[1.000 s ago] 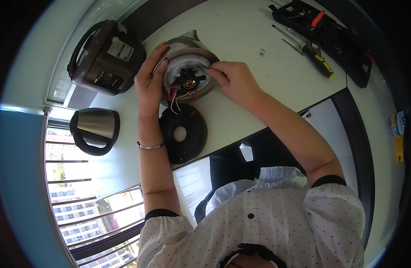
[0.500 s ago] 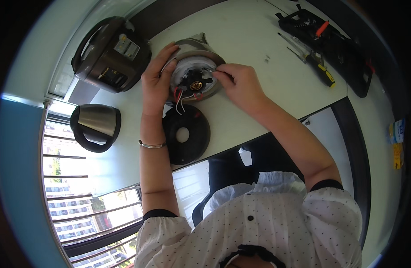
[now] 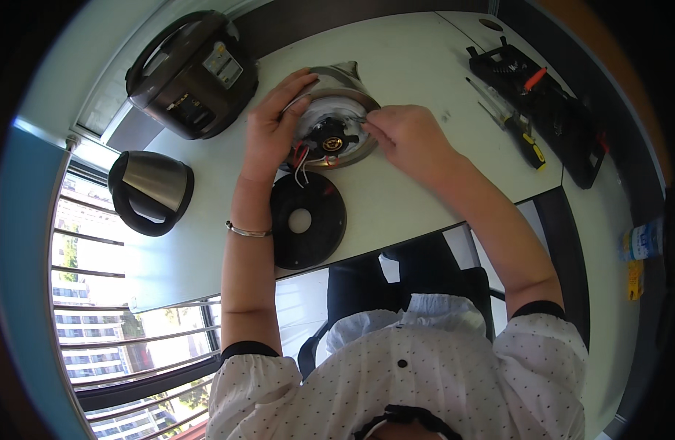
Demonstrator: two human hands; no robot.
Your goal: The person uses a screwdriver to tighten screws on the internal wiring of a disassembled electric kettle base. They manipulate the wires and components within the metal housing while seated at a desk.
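Observation:
A steel kettle (image 3: 342, 75) lies with its opened underside facing me, its spout pointing away. My left hand (image 3: 273, 125) grips the kettle's left side, with the thumb along the rim. Inside the underside sits a black round connector (image 3: 330, 137) with a brass-coloured centre. Red and white wires (image 3: 301, 163) hang loose from it toward me. At the right of the opening, my right hand (image 3: 414, 138) is closed in a pinch; a thin greyish bit shows at its fingertips, too small to name. Just in front lies a black ring-shaped base cover (image 3: 324, 220) with a round hole.
A brown rice cooker (image 3: 205, 81) stands at the far left, with another steel-and-black kettle (image 3: 154, 192) nearer. On the right lie a yellow-black screwdriver (image 3: 529, 147) and an open black tool case (image 3: 565, 125) holding a red-handled tool. A barred window (image 3: 95, 293) borders the left side.
The whole view has shifted slightly. My left hand keeps its grip on the kettle, and my right hand stays pinched at the right of the opening, its wrist turned a little.

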